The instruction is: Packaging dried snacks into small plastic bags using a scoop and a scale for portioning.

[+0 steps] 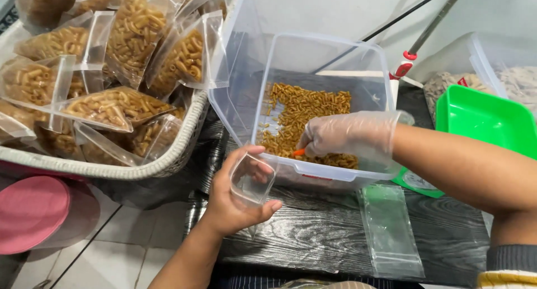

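Note:
My left hand (235, 202) holds a small clear plastic bag (253, 180) open, just outside the near wall of a clear plastic tub (330, 174). The tub holds loose brown macaroni snacks (305, 113) spread over its bottom. My right hand (347, 135), in a thin clear glove, reaches into the tub from the right and grips a small orange scoop (299, 152) down among the snacks at the near side. Only the scoop's tip shows.
A white woven basket (168, 163) at the left is piled with several sealed bags of the same snacks (114, 107). An empty clear bag (390, 230) lies flat on the dark wood-grain table (313, 233). A green tray (484, 118) stands at the right, a pink lid (31, 210) at lower left.

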